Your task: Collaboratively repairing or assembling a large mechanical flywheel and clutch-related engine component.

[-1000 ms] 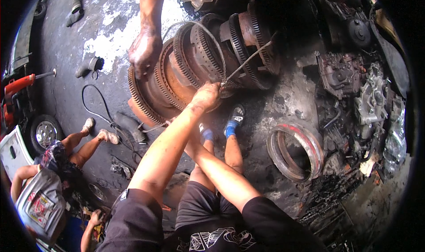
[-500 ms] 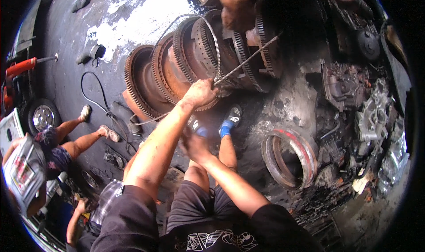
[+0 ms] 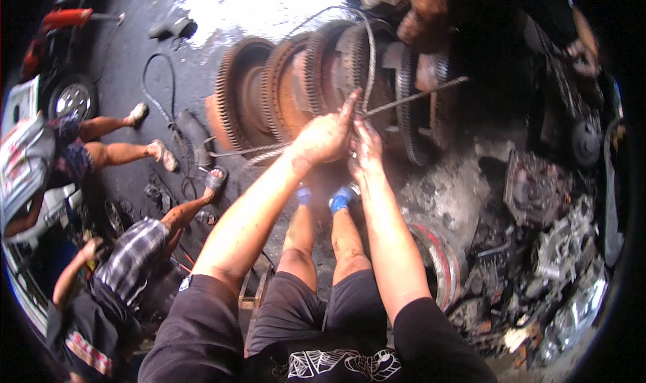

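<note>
A braided steel cable point(image 3: 414, 97) runs across a row of rusty toothed flywheels point(image 3: 243, 87) lying on their edges. It forms a loop that arches over them. My left hand point(image 3: 324, 138) grips the cable in front of the middle flywheels, with its index finger pointing up along the loop. My right hand point(image 3: 365, 147) is just to the right of it, fingers closed on the same cable where the loop and the straight length meet; the exact spot under my fingers is hidden.
Two people point(image 3: 118, 282) are at the left by a wheel point(image 3: 73, 104) and red tool point(image 3: 64, 18). Another person's hand point(image 3: 422, 10) is above the flywheels, another point(image 3: 584, 57) top right. Metal rings point(image 3: 452, 275), engine parts point(image 3: 535, 191) and a looped hose point(image 3: 171, 80) lie around.
My right hand has risen from below to join my left at the cable, which moved right in view. The other person's hand moved from the left flywheels toward the upper right.
</note>
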The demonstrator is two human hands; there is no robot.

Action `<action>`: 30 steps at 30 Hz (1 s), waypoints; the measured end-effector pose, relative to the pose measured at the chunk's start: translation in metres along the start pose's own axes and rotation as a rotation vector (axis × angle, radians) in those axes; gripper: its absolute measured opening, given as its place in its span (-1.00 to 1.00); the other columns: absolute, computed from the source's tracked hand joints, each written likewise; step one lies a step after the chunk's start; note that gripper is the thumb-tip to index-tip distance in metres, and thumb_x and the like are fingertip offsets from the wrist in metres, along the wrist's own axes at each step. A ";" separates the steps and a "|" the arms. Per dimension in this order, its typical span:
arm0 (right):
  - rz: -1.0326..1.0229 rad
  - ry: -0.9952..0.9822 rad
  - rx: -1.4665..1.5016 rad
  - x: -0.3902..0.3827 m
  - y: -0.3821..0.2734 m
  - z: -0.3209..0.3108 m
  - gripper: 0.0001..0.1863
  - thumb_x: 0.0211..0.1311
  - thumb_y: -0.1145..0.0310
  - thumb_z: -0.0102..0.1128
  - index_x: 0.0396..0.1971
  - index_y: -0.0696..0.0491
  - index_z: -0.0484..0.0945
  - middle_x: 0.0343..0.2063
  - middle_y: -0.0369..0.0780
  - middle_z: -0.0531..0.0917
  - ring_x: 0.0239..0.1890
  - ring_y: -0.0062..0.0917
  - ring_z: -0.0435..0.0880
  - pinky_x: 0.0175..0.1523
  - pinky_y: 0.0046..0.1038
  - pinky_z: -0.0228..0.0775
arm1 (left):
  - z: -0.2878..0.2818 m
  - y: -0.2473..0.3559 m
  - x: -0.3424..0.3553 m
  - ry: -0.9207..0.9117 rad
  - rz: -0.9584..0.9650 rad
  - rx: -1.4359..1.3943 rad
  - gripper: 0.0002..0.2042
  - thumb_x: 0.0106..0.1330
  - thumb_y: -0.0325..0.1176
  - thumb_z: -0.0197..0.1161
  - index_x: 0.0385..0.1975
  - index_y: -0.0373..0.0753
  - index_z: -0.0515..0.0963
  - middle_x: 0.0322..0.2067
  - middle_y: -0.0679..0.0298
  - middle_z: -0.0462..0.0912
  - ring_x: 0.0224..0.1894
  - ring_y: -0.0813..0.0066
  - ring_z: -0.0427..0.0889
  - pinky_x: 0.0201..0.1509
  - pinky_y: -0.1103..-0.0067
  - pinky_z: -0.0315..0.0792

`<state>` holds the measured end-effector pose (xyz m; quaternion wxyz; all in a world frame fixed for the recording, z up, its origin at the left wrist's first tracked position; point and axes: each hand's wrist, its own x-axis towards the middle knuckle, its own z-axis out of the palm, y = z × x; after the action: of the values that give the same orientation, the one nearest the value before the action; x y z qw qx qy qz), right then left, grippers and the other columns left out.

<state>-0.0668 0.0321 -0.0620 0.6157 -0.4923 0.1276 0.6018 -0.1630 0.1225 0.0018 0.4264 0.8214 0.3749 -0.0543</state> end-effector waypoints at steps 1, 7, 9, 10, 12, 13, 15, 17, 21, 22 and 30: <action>-0.016 -0.017 -0.073 -0.001 0.000 -0.010 -0.80 0.37 0.28 0.22 -0.13 0.07 0.56 -0.40 -0.34 0.65 -0.67 -0.79 0.34 -0.60 -0.68 0.19 | 0.000 0.001 -0.005 -0.021 -0.056 -0.095 -0.19 0.30 -0.33 0.13 0.47 -0.09 -0.21 -0.30 -0.31 0.62 -0.19 -0.26 0.64 -0.03 0.06 0.50; -0.150 -0.044 0.014 -0.015 -0.006 0.009 -0.77 0.43 0.27 0.14 -0.10 0.13 0.54 -0.21 -0.15 0.72 -0.74 -0.86 0.26 -0.69 -0.73 0.11 | 0.004 -0.042 -0.057 0.099 -0.140 0.095 -0.54 0.39 -0.05 0.13 0.06 -0.32 0.43 -0.19 -0.14 0.62 -0.08 -0.14 0.61 0.01 0.17 0.47; -0.119 -0.035 0.018 -0.016 -0.002 0.008 -0.77 0.44 0.28 0.13 -0.09 0.12 0.52 -0.16 -0.11 0.71 -0.72 -0.84 0.29 -0.67 -0.71 0.16 | 0.006 -0.044 -0.064 0.166 -0.067 0.017 -0.60 0.44 -0.06 0.07 -0.12 -0.36 0.50 -0.15 -0.09 0.61 -0.04 -0.07 0.59 0.04 0.22 0.46; -0.122 -0.052 0.052 -0.016 -0.003 0.007 -0.77 0.44 0.28 0.13 -0.09 0.11 0.51 -0.18 -0.11 0.71 -0.71 -0.81 0.31 -0.67 -0.69 0.17 | 0.008 -0.043 -0.064 0.199 -0.051 0.005 -0.60 0.44 -0.07 0.07 -0.11 -0.36 0.50 -0.15 -0.09 0.61 -0.03 -0.07 0.59 0.05 0.22 0.46; -0.115 -0.066 0.117 -0.016 -0.008 0.009 -0.79 0.43 0.27 0.14 -0.11 0.09 0.52 -0.22 -0.13 0.71 -0.71 -0.80 0.31 -0.68 -0.69 0.14 | 0.012 -0.043 -0.060 0.189 -0.060 -0.023 -0.61 0.43 -0.09 0.09 -0.07 -0.35 0.48 -0.16 -0.11 0.61 -0.02 -0.07 0.59 0.05 0.21 0.46; -0.123 -0.074 0.152 -0.015 -0.013 0.009 -0.80 0.43 0.27 0.14 -0.12 0.07 0.52 -0.24 -0.15 0.71 -0.71 -0.80 0.31 -0.68 -0.69 0.14 | 0.013 -0.043 -0.057 0.210 -0.052 0.002 -0.62 0.44 -0.08 0.06 -0.06 -0.32 0.48 -0.20 -0.12 0.63 -0.06 -0.11 0.60 0.01 0.19 0.47; -0.061 0.051 0.150 -0.011 -0.015 -0.005 -0.89 0.40 0.30 0.17 -0.20 -0.01 0.56 -0.46 -0.31 0.64 -0.70 -0.79 0.32 -0.67 -0.71 0.16 | 0.003 -0.022 -0.048 0.057 -0.117 0.032 -0.63 0.46 -0.07 0.03 -0.07 -0.30 0.48 -0.25 -0.11 0.64 -0.11 -0.12 0.61 -0.03 0.16 0.48; -0.079 0.044 0.156 -0.012 -0.005 0.007 -0.87 0.39 0.29 0.18 -0.20 0.01 0.56 -0.46 -0.33 0.65 -0.72 -0.80 0.31 -0.68 -0.71 0.19 | -0.009 -0.014 -0.052 -0.016 -0.216 0.100 -0.64 0.47 -0.06 0.00 -0.12 -0.29 0.48 -0.28 -0.12 0.64 -0.14 -0.11 0.62 -0.06 0.13 0.47; -0.104 0.024 0.149 -0.018 0.000 0.009 -0.86 0.41 0.24 0.18 -0.25 -0.01 0.55 -0.43 -0.32 0.69 -0.74 -0.85 0.26 -0.70 -0.71 0.06 | 0.003 -0.013 -0.055 0.028 -0.200 0.116 -0.64 0.46 -0.06 0.01 -0.18 -0.28 0.48 -0.35 -0.11 0.64 -0.23 -0.12 0.63 -0.13 0.12 0.48; -0.110 0.023 0.145 -0.019 -0.004 0.006 -0.86 0.41 0.24 0.18 -0.25 -0.02 0.55 -0.42 -0.32 0.69 -0.74 -0.86 0.26 -0.70 -0.71 0.05 | 0.005 -0.012 -0.054 0.063 -0.201 0.129 -0.64 0.46 -0.05 0.02 -0.21 -0.28 0.49 -0.38 -0.10 0.64 -0.26 -0.13 0.64 -0.16 0.12 0.49; -0.003 0.047 -0.232 -0.042 0.008 0.011 -0.72 0.39 0.16 0.20 -0.06 0.02 0.57 -0.40 -0.25 0.70 -0.81 -0.86 0.18 -0.74 -0.69 -0.03 | -0.038 -0.075 -0.051 0.130 -0.076 0.441 -0.66 0.38 0.00 0.12 -0.39 -0.18 0.53 -0.54 0.00 0.64 -0.46 -0.04 0.66 -0.37 0.16 0.53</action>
<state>-0.0888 0.0134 -0.0290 0.5523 -0.5745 0.0710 0.5999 -0.2574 0.1485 -0.0032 0.2091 0.8817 0.4113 -0.0982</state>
